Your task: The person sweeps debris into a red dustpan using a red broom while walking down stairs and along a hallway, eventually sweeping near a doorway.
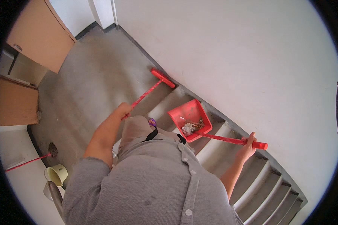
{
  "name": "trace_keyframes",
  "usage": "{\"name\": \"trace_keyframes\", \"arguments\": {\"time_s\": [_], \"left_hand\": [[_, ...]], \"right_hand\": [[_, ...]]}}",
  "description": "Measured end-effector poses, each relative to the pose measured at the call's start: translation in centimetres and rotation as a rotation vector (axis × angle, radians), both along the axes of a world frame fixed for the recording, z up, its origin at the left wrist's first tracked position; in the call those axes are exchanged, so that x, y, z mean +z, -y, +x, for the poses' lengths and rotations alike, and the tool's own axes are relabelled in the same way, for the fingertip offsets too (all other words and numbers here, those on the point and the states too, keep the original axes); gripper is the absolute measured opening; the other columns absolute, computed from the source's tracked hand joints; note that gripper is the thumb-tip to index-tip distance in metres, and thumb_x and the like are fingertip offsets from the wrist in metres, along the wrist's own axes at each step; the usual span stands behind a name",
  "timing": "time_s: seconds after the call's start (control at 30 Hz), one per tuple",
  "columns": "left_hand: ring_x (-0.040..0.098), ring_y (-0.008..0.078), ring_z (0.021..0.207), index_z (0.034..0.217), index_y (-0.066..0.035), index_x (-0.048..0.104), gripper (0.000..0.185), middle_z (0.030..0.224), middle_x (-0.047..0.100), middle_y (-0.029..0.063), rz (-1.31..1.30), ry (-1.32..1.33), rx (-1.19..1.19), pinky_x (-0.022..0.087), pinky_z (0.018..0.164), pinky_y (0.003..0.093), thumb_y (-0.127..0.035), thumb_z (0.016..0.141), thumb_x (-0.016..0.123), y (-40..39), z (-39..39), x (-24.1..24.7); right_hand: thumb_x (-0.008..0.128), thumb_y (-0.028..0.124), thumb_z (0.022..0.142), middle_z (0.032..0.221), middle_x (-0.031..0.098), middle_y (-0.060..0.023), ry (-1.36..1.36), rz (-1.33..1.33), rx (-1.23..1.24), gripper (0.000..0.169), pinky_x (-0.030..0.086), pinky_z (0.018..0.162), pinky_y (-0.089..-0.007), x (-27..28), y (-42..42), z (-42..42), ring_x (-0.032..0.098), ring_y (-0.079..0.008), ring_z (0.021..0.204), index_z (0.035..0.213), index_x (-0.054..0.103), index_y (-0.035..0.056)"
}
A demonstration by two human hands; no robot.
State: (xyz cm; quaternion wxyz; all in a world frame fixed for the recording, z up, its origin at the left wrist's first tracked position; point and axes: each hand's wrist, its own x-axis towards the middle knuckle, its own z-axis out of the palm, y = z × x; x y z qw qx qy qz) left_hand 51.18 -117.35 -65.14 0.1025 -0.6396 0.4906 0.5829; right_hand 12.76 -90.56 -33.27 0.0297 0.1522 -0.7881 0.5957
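Observation:
My left hand (124, 109) is closed around the handle of a red push broom (145, 97). The broom's head (163, 78) rests at the landing's edge, its bristles close to the base of the wall. In my right hand (248, 147) is the long red handle of a dustpan (190, 108), gripped near its end. The red pan is over the upper steps beside the wall, and crumpled paper scraps and other litter (190, 128) lie inside it. Part of my foot (152, 122), in a purple-strapped sandal, shows beyond my knee.
Several concrete steps (253, 180) run toward the lower right along a white wall (236, 62). A grey landing floor (93, 73) spreads left. An orange-brown door (42, 33), a mop (53, 150), a cream bucket (57, 174) and a handrail (55, 194) are on the left.

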Motion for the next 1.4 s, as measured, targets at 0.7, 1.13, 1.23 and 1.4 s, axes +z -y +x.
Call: {"name": "trace_keyframes", "arguments": {"time_s": [0.7,1.13,1.23,1.4], "left_hand": [[0.06,0.0256,0.053,0.076,-0.003,0.064,0.022,0.061,0.06,0.0144,-0.198,0.389,-0.143,0.047,0.052,0.039,-0.019,0.075,0.049,-16.0,29.8,18.4],[0.063,0.029,0.072,0.091,-0.012,0.067,0.027,0.073,0.064,0.0135,-0.225,0.599,-0.183,0.047,0.066,0.04,-0.031,0.077,0.054,-18.6,41.1,22.0],[0.062,0.0301,0.073,0.096,-0.014,0.066,0.029,0.078,0.064,0.0151,-0.005,0.516,0.026,0.047,0.065,0.0396,-0.032,0.077,0.056,-18.4,41.4,23.2],[0.062,0.0321,0.073,0.098,-0.013,0.064,0.028,0.079,0.062,0.018,-0.216,0.444,-0.134,0.047,0.066,0.0389,-0.03,0.078,0.054,-17.8,40.1,23.2]], "right_hand": [[0.064,0.034,0.081,0.066,0.052,-0.005,0.199,-0.212,-0.276,0.032,0.04,0.059,-0.0295,-0.8,-16.9,6.9,0.049,-0.0155,0.062,0.075,0.052,0.0048],[0.067,0.027,0.079,0.074,0.057,-0.0099,0.298,-0.228,-0.382,0.034,0.043,0.059,-0.0305,-6.7,-18.8,2.6,0.054,-0.0188,0.065,0.087,0.051,-0.0014],[0.067,0.027,0.079,0.074,0.058,-0.0103,0.31,-0.233,-0.417,0.035,0.043,0.058,-0.0302,-7.2,-18.4,3.3,0.054,-0.019,0.065,0.089,0.05,-0.0021],[0.066,0.027,0.08,0.075,0.058,-0.0099,0.33,-0.217,-0.413,0.034,0.043,0.058,-0.0305,-8.7,-18.8,3.5,0.054,-0.0184,0.064,0.09,0.049,-0.0016]]}}
